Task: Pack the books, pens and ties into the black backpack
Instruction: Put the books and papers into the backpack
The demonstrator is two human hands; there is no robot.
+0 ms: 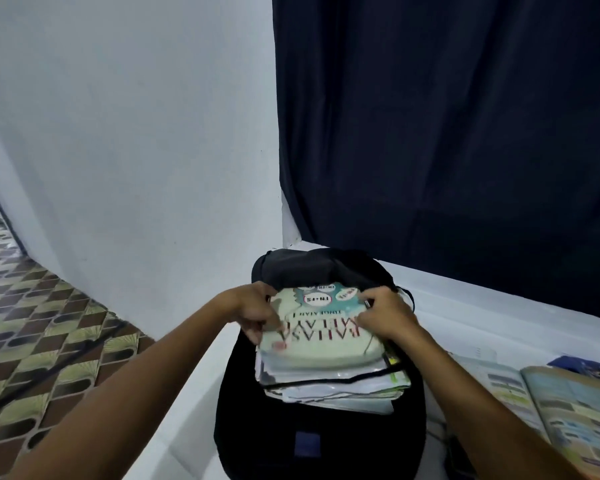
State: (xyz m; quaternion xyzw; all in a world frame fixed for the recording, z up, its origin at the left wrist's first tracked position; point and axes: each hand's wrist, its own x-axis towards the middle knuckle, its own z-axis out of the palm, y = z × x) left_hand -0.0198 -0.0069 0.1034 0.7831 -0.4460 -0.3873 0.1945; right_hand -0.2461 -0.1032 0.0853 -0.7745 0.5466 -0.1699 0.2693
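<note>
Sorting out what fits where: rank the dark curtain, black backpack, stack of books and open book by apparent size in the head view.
1. Dark curtain, by far.
2. Black backpack.
3. Stack of books and open book look alike; the open book is cut off by the frame edge, so unranked.

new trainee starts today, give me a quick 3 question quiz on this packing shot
1. True or false: the stack of books is fully inside the black backpack.
2. What does the left hand grip? A) a pen B) the left edge of the top book C) a zip pull
3. Fill in: an open book lies on the white surface to the ____ of the backpack.

Key
1. False: the stack's far end is in the bag's mouth and the rest sticks out.
2. B; the right hand grips the opposite edge.
3. right
</note>
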